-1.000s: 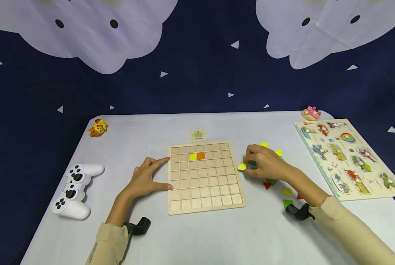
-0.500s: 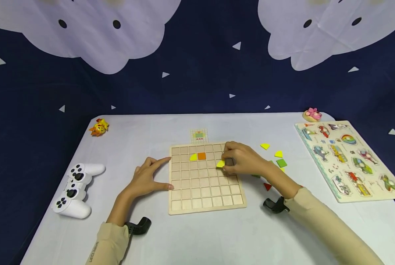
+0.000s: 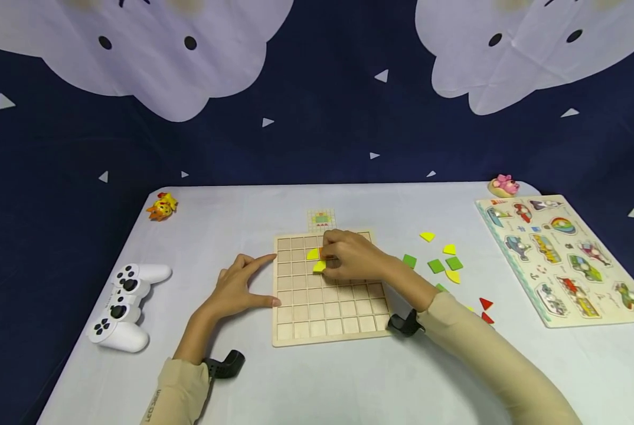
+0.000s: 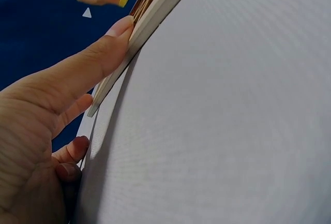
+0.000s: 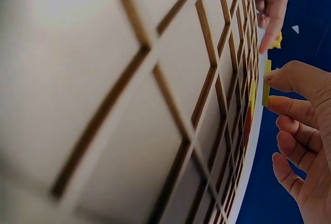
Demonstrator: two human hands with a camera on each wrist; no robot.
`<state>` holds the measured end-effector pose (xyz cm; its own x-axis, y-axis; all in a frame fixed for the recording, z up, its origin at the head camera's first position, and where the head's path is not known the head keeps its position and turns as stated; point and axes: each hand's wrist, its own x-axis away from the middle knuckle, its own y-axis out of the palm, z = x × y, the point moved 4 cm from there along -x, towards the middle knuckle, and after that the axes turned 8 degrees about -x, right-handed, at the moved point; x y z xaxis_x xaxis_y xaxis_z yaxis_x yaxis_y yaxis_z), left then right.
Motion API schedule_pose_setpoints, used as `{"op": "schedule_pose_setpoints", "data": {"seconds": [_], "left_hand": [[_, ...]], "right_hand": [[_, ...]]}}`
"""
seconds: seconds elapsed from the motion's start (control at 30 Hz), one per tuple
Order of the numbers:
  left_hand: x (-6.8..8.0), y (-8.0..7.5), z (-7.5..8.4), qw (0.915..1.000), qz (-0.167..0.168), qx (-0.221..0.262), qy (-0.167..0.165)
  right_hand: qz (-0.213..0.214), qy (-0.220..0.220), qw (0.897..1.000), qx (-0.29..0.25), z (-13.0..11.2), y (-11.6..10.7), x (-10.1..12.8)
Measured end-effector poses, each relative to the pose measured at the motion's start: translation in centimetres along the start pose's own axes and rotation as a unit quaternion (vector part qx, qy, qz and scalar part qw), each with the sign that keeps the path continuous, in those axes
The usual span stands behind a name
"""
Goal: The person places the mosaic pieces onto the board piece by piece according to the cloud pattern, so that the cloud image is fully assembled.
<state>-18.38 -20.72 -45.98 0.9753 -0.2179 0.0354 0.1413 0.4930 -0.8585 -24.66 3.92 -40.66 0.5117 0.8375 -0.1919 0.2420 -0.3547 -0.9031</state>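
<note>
We hold a yellow quarter-round wooden tile (image 3: 319, 266) over the square wooden grid board (image 3: 330, 321).

Our right hand (image 3: 351, 258) pinches the tile between thumb and fingertips, just below the yellow quarter-round piece (image 3: 311, 254) already seated in the board's second row, with an orange square piece beside it largely hidden by our fingers. In the right wrist view the tile (image 5: 266, 82) stands on edge, apart from the grid, so we judge it could catch on a rib and sit tilted, or nudge the seated piece out of its cell. Our left hand (image 3: 237, 286) lies open at the board's 9 o'clock edge, straight fingers touching the rim; should that hand slip, the board could slide. Loose green, yellow and red tiles (image 3: 444, 264) lie at 3 o'clock, well apart from both hands.
</note>
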Motion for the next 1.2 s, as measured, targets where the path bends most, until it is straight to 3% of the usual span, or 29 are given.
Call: {"op": "schedule_pose_setpoints", "data": {"seconds": [0.6, 0.9, 1.2], "left_hand": [[0.0, 0.0, 0.0, 1.0, 0.0, 0.006, 0.004], [0.1, 0.0, -0.1, 1.0, 0.003, 0.001, 0.003], [0.0, 0.1, -0.1, 1.0, 0.002, 0.004, -0.001]], "right_hand": [[-0.018, -0.023, 1.0, 0.008, -1.1, 2.3, -3.1], [-0.027, 0.004, 0.999, -0.019, -0.9, 2.5, -3.2], [-0.051, 0.037, 0.998, -0.006, -1.0, 2.3, -3.6]]}}
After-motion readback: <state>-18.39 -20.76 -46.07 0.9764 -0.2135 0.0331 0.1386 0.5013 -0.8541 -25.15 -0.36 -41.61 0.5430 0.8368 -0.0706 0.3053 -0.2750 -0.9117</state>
